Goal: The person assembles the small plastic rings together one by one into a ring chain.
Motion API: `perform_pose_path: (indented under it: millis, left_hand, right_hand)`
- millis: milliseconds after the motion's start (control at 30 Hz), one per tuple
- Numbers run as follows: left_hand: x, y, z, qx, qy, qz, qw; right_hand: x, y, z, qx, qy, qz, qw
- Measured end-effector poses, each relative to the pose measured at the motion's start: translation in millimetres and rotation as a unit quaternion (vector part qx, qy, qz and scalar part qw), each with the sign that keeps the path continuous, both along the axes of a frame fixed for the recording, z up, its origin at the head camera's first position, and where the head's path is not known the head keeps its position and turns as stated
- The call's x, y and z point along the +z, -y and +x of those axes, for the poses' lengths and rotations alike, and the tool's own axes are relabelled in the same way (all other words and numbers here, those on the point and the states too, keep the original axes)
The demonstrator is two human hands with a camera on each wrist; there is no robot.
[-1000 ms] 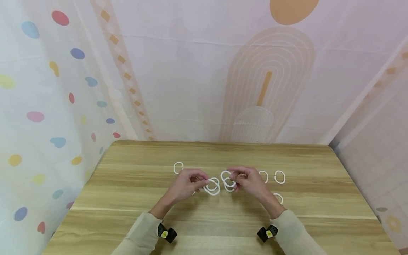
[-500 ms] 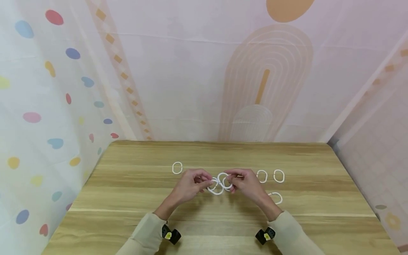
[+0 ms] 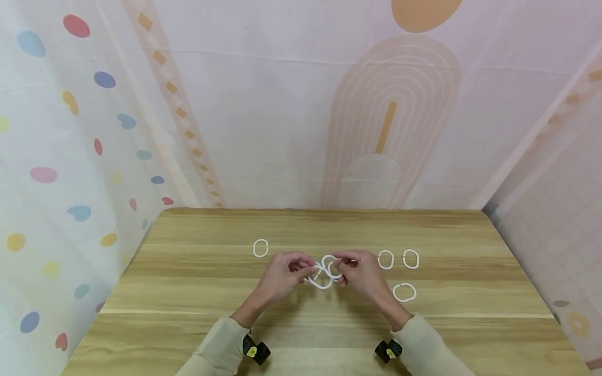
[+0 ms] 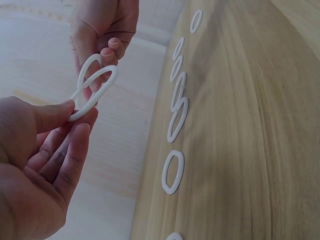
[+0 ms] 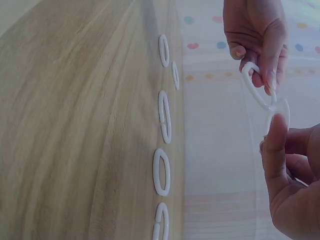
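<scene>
Over the tabletop (image 3: 320, 329) at your twelve o'clock, your left hand (image 3: 281, 274) pinches one white ring (image 4: 113, 80), right hand (image 3: 364, 269) another ring (image 4: 80, 77), fingers (image 4: 71, 165) closed on outer edges, probably leaving the meeting sides free.

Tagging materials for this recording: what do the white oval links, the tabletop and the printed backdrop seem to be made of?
White oval links: probably plastic, smooth and satin, judging by their even colour and rounded edges.
Tabletop: wood or wood-look laminate, with low sheen; streaky grain shows, but it can't settle which.
Printed backdrop: likely thin fabric, matte, given its creases and soft folds.
</scene>
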State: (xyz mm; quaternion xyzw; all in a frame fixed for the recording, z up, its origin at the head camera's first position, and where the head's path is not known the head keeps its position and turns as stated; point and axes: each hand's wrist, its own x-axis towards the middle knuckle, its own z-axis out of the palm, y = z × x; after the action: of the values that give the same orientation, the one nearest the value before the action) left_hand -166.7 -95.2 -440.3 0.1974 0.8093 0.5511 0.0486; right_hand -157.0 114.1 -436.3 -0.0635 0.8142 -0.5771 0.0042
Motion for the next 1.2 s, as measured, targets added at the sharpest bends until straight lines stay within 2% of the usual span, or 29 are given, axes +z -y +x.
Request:
perform_pose_path:
  millis: [167,300,433,700,767,967,1100,1200]
  left_hand:
    - [-1.1,-3.6,2.7,0.016,-0.021,-0.006,0.9996]
    - [-1.1,-5.9,4.7,0.022,-0.036,-0.007,0.9991]
    - [-2.0,-6.7,6.5,0.025,-0.044,-0.009,0.9987]
    - [-1.0,-8.2,9.1,0.036,-0.047,-0.008,0.9982]
    - [-0.1,-8.4,8.8,0.037,-0.046,-0.005,0.9982]
    - [0.8,-6.8,7.5,0.042,-0.034,0.009,0.9985]
    - [-1.6,-5.0,6.4,0.044,-0.022,0.022,0.9985]
    - [-3.2,-3.2,6.2,0.043,0.001,0.039,0.9983]
  right_hand:
    - [-0.7,3.0,3.7,-0.028,-0.031,0.021,0.9989]
    - [-3.8,5.3,5.7,-0.044,-0.088,0.045,0.9941]
    - [-8.0,6.4,6.9,-0.055,-0.156,0.070,0.9837]
    - [-14.5,8.3,8.3,-0.057,-0.252,0.130,0.9572]
    - [-13.7,8.2,7.6,-0.059,-0.254,0.122,0.9576]
    - [-7.8,5.9,4.7,-0.068,-0.189,0.047,0.9785]
    - [-9.1,5.7,4.9,-0.064,-0.154,0.045,0.9849]
    - [-10.7,5.7,4.9,-0.067,-0.141,0.048,0.9865]
